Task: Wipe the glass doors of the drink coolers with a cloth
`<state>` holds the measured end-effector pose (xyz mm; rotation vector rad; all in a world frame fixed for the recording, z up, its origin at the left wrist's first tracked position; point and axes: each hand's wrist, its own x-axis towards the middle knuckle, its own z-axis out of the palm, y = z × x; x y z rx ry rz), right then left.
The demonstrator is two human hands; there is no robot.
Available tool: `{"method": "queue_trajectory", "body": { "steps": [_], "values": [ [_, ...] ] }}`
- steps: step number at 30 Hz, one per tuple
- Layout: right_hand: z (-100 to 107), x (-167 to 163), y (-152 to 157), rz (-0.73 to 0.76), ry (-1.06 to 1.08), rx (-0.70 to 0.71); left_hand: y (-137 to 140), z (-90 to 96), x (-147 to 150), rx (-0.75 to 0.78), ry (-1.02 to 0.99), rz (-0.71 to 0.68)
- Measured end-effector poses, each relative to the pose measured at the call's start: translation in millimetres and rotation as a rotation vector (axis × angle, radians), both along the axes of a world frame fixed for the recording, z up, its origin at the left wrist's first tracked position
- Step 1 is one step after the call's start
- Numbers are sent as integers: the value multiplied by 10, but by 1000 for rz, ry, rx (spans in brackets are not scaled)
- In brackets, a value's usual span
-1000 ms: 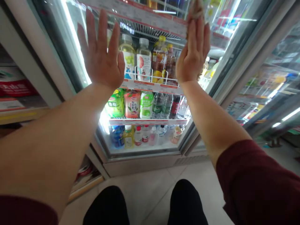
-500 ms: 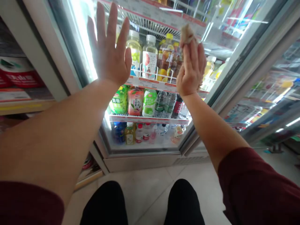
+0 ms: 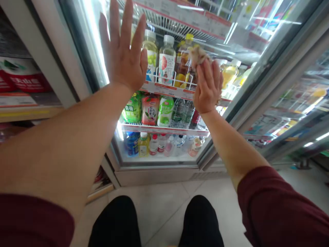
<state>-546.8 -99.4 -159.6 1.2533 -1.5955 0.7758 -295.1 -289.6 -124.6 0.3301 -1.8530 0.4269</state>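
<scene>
Several bottles (image 3: 229, 73) of yellowish drink in fridge (image 3: 159, 177), right grip (image 3: 208, 85) holding cloth (image 3: 197, 55), left grip (image 3: 128, 61) splayed loose

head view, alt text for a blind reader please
The right hand holds a crumpled cloth at the glass door of a fridge, with the left hand spread open to its left. Bottles line the shelves behind.

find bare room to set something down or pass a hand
Pale tiled floor lies bare between the black-clad legs and metal fridge base. There's likely passing room across the glass door between the left hand and right hand, with its crumpled beige cloth. Behind, coloured plastic bottles crowd white-fronted shelves.
</scene>
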Motion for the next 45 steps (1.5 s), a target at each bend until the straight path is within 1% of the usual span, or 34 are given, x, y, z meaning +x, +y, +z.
{"method": "queue_trajectory", "body": {
  "steps": [1, 2, 3, 4, 7, 8, 9, 10, 11, 14, 15, 16, 17, 18, 21, 22, 23, 24, 26, 28, 30, 31, 32, 33, 34, 36, 37, 38, 39, 41, 43, 45],
  "values": [
    [-18, 27, 23, 15, 21, 65, -31, -3, -6, -19, 4, 11],
    [-33, 33, 32, 20, 29, 94, -55, -8, -10, -36, 7, 12],
    [-45, 14, 23, 17, 25, 75, -72, -13, -13, -46, 6, 9],
    [-58, -24, -2, 4, 10, 9, -85, -17, -16, -51, 9, 4],
    [-128, -167, -105, -40, -41, -304, -108, -28, -31, -52, 24, 9],
    [-164, -193, -122, -39, -47, -364, -115, -29, -39, -51, 35, 14],
    [-203, -199, -119, -27, -44, -370, -121, -30, -45, -49, 47, 18],
    [-243, -187, -94, -8, -27, -324, -125, -29, -49, -50, 50, 23],
    [-281, -162, -53, 17, 5, -232, -125, -28, -50, -53, 45, 29],
    [-366, -82, 100, 72, 146, 106, -106, -23, -38, -70, 24, 46],
    [-382, -77, 131, 78, 179, 172, -99, -21, -34, -67, 24, 47],
    [-393, -86, 142, 77, 193, 185, -95, -19, -31, -58, 22, 43],
    [-402, -107, 132, 68, 184, 142, -97, -17, -32, -44, 21, 33],
    [-411, -137, 103, 49, 151, 43, -106, -16, -35, -27, 18, 20],
    [-473, -221, -29, -49, -48, -337, -154, -15, -47, -13, 19, -22],
    [-513, -235, -63, -82, -102, -409, -162, -16, -46, -24, 21, -27],
    [-562, -240, -81, -106, -122, -428, -156, -18, -39, -38, 22, -24],
    [-617, -239, -81, -110, -90, -407, -135, -20, -25, -46, 13, -10],
    [-725, -230, -23, -48, 98, -276, -49, -24, 18, -46, -11, 15],
    [-794, -237, 86, 44, 293, -73, 48, -23, 59, -19, -29, 25],
    [-794, -275, 201, 90, 376, 127, 89, -17, 71, 13, -31, 31],
    [-765, -310, 245, 82, 370, 185, 77, -14, 62, 28, -26, 43],
    [-717, -354, 276, 62, 346, 185, 46, -12, 45, 38, -21, 63],
    [-650, -407, 291, 35, 310, 125, 2, -12, 25, 34, -15, 82],
    [-564, -466, 289, 5, 258, 19, -49, -14, 4, 22, -9, 100],
    [-339, -587, 247, -55, 129, -239, -137, -25, -27, -27, 2, 122],
    [-200, -637, 213, -78, 65, -339, -163, -32, -33, -50, 8, 123],
    [-46, -672, 173, -96, 11, -403, -175, -37, -32, -62, 13, 117],
    [120, -685, 129, -109, -34, -430, -170, -41, -27, -64, 14, 102],
    [470, -632, 34, -124, -76, -425, -124, -41, -9, -25, 7, 59],
    [802, -471, -67, -118, -74, -378, -49, -39, 6, 42, 3, 10],
    [1061, -237, -160, -84, -59, -322, 29, -41, 13, 102, 0, -19]
  ]
}}
